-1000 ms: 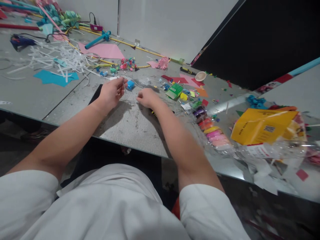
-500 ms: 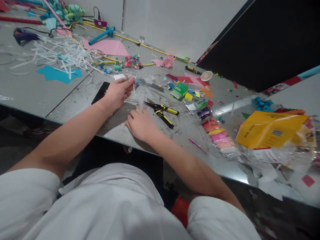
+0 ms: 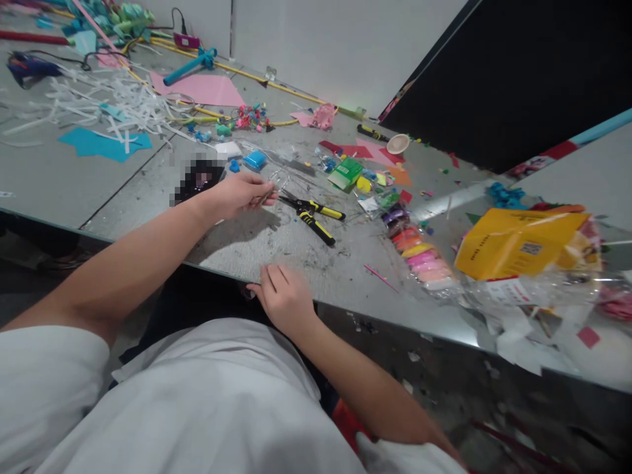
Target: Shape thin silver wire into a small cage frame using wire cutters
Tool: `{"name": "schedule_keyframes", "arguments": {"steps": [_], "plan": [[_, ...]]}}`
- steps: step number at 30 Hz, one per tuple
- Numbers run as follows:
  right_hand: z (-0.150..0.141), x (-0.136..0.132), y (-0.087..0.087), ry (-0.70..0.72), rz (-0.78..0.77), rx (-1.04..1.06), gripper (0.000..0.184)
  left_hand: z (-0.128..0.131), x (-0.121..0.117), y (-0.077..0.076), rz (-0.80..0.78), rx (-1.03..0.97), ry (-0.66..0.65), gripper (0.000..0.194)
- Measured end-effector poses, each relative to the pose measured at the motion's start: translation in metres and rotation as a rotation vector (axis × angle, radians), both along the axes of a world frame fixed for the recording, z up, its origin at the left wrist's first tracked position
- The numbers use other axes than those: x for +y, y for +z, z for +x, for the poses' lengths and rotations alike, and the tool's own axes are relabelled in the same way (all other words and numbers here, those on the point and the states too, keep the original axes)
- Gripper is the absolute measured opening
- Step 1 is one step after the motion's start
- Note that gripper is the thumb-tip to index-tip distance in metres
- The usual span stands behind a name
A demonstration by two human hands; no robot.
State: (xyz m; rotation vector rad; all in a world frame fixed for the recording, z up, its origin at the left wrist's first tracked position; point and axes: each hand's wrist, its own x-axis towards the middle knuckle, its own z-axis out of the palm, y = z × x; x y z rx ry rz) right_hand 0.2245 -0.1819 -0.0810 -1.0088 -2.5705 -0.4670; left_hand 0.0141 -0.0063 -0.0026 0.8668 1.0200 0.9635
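My left hand (image 3: 247, 192) is over the table, thumb and fingers pinched on what looks like a small bundle of thin wires (image 3: 268, 196). Their ends are hard to make out against the table. Just right of its fingertips lie pliers (image 3: 311, 218) with black and yellow handles, their jaws toward my hand. At the table's near edge is my right hand (image 3: 287, 297), its fingers slightly bent and apart, with nothing visible in it. A blue clay-like block (image 3: 255, 159) and a phone (image 3: 200, 179), partly blurred out, lie behind my left hand.
White paper strips (image 3: 133, 105) and a blue paper piece (image 3: 106, 145) lie on the left. A green packet (image 3: 345, 172), a row of coloured clay packs (image 3: 419, 253) and a yellow package (image 3: 523, 243) are on the right. A thin pink stick (image 3: 380, 278) lies near the front edge.
My left hand has come down and right toward the pliers, uncovering the blue block. The wires lying on the table are gone from their spot. My right hand has drawn back to the table edge.
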Motion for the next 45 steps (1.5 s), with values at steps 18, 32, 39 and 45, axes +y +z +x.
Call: {"name": "schedule_keyframes", "arguments": {"steps": [18,32,39,45], "plan": [[0.019,0.043,0.023,-0.047,-0.156,0.231,0.022,-0.005,0.013,-0.015,0.018,0.122,-0.199,0.025],[0.023,0.181,0.093,0.302,-0.075,1.131,0.053,-0.007,0.004,-0.013,0.144,-0.119,-0.199,0.026],[0.005,0.176,0.054,0.344,-0.102,1.312,0.04,-0.006,0.004,-0.014,0.168,-0.167,-0.221,0.027],[0.006,0.17,0.044,0.221,-0.07,1.285,0.051,-0.005,0.001,-0.008,0.164,-0.115,-0.179,0.029]]}}
